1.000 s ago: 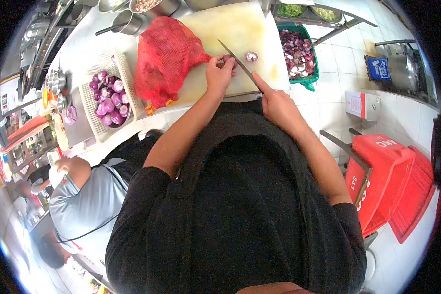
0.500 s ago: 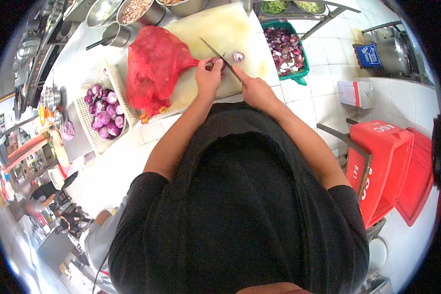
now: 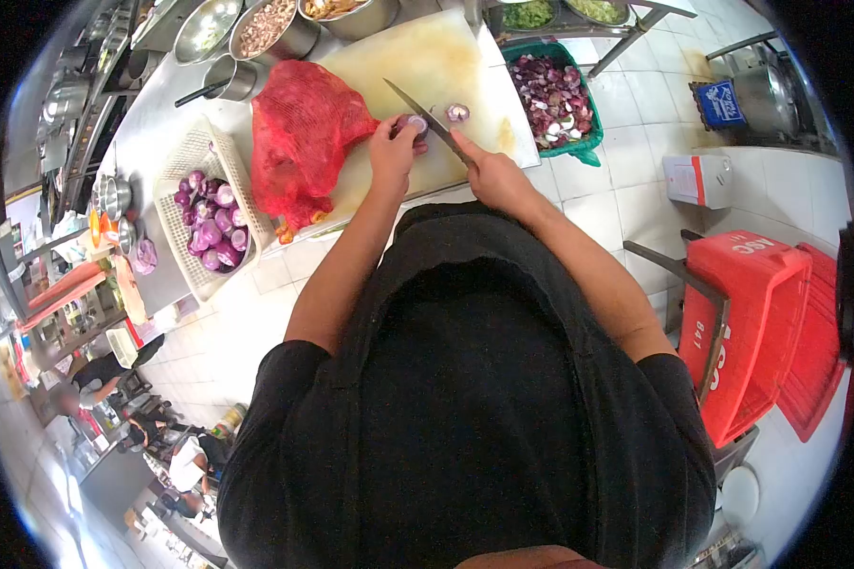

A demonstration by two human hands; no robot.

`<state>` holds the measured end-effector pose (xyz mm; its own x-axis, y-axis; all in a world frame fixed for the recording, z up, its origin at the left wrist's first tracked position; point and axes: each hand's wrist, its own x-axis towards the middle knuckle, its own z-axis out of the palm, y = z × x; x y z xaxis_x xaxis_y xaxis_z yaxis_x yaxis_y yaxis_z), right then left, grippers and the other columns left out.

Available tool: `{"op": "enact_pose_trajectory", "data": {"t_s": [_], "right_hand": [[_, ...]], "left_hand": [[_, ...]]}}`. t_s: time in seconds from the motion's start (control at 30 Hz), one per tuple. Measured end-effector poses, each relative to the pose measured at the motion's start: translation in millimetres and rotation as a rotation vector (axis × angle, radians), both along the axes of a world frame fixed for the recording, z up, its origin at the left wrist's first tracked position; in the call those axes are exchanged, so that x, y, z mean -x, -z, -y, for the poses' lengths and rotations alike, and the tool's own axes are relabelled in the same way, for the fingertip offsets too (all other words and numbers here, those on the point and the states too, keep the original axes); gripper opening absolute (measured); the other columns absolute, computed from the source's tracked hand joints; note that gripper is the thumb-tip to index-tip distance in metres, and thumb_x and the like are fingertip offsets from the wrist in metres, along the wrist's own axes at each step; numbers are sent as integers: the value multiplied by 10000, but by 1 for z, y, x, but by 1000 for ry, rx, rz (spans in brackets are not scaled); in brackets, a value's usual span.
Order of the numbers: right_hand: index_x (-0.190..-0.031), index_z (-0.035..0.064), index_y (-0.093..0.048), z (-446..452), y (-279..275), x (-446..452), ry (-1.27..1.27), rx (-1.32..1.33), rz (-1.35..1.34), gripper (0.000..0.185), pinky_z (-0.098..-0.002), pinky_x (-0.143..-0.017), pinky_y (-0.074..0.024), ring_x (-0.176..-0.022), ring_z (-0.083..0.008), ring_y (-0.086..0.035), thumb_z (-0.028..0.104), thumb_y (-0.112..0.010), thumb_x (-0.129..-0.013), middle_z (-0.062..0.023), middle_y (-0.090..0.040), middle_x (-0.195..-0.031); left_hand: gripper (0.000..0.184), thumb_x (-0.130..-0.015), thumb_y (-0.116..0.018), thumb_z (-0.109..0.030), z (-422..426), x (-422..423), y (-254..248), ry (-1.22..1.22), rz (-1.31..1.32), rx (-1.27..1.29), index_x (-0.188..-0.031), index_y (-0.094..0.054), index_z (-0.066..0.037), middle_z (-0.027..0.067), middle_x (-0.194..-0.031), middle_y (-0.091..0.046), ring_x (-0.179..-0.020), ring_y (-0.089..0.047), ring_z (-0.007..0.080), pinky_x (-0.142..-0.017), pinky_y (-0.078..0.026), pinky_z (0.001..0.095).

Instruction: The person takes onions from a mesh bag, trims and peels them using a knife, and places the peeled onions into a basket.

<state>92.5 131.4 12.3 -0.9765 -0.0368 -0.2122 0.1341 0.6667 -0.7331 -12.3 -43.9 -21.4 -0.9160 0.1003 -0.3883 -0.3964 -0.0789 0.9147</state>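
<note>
Over the pale cutting board (image 3: pixel 446 57), my left hand (image 3: pixel 392 152) is closed around a red onion (image 3: pixel 414 124) with a pale cut face showing. My right hand (image 3: pixel 496 175) grips the handle of a long knife (image 3: pixel 413 104), whose blade points up and left, just right of the onion. A small cut onion piece (image 3: pixel 457 112) lies on the board beyond the blade. Left of my left hand, a red mesh bag (image 3: pixel 306 133) bulges on the board's left part.
A cream plastic basket (image 3: pixel 176 180) of peeled purple onions stands at left. Right of the board is a green-lined basket (image 3: pixel 593 133) of onion scraps. Metal bowls (image 3: pixel 299 38) stand at the back. A red bin (image 3: pixel 731 284) is at right; other people (image 3: pixel 190 465) are far left.
My left hand has turned the onion, so its cut face now shows, and the blade has come away from it. The whole view has shifted slightly.
</note>
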Motion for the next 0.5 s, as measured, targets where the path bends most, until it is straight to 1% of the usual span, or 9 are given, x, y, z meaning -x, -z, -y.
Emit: {"op": "enact_pose_trajectory", "data": {"t_s": [0.03, 0.13, 0.23, 0.27, 0.37, 0.4, 0.43, 0.5], "right_hand": [[-1507, 230, -352, -1, 2, 1, 2, 16, -17, 634, -539, -725, -501, -759, -481, -633, 87, -483, -903, -329, -630, -819], [-1512, 209, -341, -6, 5, 4, -5, 41, -2, 635, -531, -753, -501, -792, -484, -633, 93, -479, -904, -339, -631, -857], [-1515, 179, -332, -10, 4, 5, 56, 15, 48, 630, -530, -769, -499, -809, -486, -632, 96, -470, -907, -345, -631, -897], [-1487, 138, -388, -12, 9, 4, 105, 3, 54, 579, -512, -762, -506, -801, -477, -645, 130, -488, -918, -341, -635, -916], [-1456, 145, -434, -22, -13, -4, 106, 177, -32, 537, -515, -819, -510, -880, -485, -646, 192, -508, -927, -333, -646, -942], [-1297, 71, -574, -21, -13, -6, 128, 335, -27, 408, -441, -658, -529, -681, -377, -663, 317, -532, -975, -245, -662, -788], [-1234, 63, -592, -20, -13, -5, 165, 487, 86, 392, -401, -606, -505, -625, -316, -628, 358, -521, -986, -196, -637, -748], [-1108, 46, -628, -19, -21, -4, 250, 785, 317, 426, -321, -500, -458, -513, -196, -556, 440, -498, -1010, -97, -588, -668]], "left_hand": [[425, -886, -663, -104, 3, -1, -2, 5, -3, -52, -1260, -524, 43, 153, -1032, -652, -806, -672, 194, -617, -585, 318], [422, -931, -573, -80, 13, -5, -17, -18, 14, -219, -1323, -448, 15, 185, -1090, -642, -853, -678, 244, -700, -590, 366], [416, -958, -522, -90, 27, -8, -30, -7, 81, -412, -1348, -397, -17, 196, -1115, -641, -866, -679, 293, -758, -583, 417], [399, -959, -526, -95, 31, -8, -33, 4, 85, -460, -1334, -410, -23, 196, -1121, -641, -874, -678, 304, -773, -580, 428], [364, -962, -534, -109, 41, -10, -37, 31, 87, -574, -1307, -440, -37, 197, -1142, -639, -896, -674, 324, -806, -574, 446], [364, -964, -534, -111, 41, -11, -39, 36, 82, -588, -1309, -443, -40, 198, -1151, -637, -901, -674, 323, -809, -574, 444], [363, -965, -533, -113, 41, -13, -40, 43, 78, -601, -1310, -446, -43, 199, -1159, -636, -906, -673, 322, -812, -575, 442], [359, -968, -527, -111, 38, -18, -44, 35, 71, -593, -1313, -454, -51, 200, -1174, -633, -912, -671, 320, -825, -571, 437]]}}
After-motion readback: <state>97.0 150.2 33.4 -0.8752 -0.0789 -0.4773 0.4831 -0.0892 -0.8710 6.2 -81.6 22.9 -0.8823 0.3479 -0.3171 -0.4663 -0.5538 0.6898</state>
